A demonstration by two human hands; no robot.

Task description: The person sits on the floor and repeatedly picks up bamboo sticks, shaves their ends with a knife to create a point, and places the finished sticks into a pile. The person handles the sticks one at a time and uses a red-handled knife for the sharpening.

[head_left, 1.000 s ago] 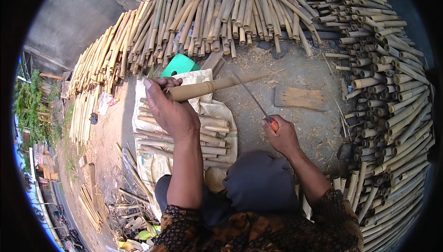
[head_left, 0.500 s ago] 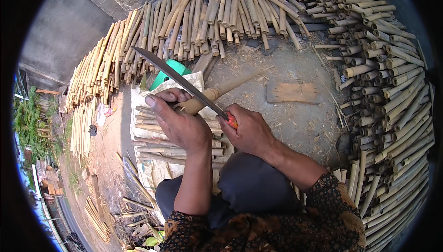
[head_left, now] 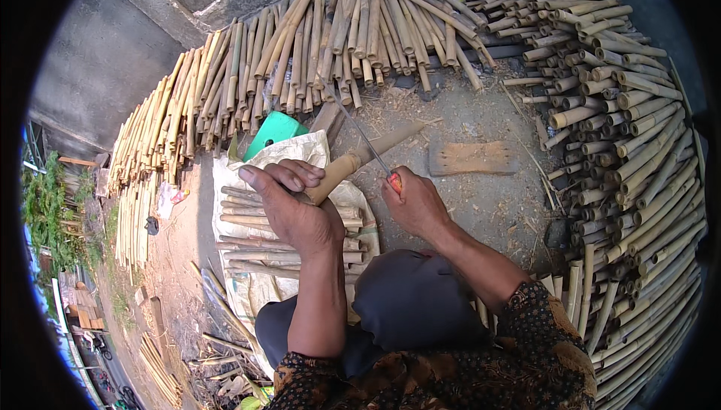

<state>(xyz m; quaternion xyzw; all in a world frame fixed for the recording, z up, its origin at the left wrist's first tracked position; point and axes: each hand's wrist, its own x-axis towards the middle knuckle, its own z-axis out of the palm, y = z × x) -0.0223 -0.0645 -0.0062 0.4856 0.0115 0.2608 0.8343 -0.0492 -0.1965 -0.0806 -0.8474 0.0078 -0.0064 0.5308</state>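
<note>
My left hand (head_left: 294,201) is curled around the near end of a bamboo pole (head_left: 339,173), its thumb sticking up. From there the pole slants away to the far right, over the ground. The fist of my right hand (head_left: 420,201) grips the red handle of a machete (head_left: 363,135). Its dark blade points up and to the left, seen nearly edge-on, and crosses the pole in the picture; whether they touch I cannot tell. Beneath my left hand, several cut bamboo pieces (head_left: 259,243) lie side by side on a pale sack (head_left: 315,147).
A green plastic container (head_left: 274,134) stands beyond the sack. On the ground to the right lies a flat wooden board (head_left: 475,158) among shavings. Bamboo poles are stacked along the wall (head_left: 300,42) and in a tall pile (head_left: 631,132) at right.
The machete has swung right and turned edge-on, its handle moving away from my left hand. My right hand has shifted right. My left fingers have shifted on the pole's end.
</note>
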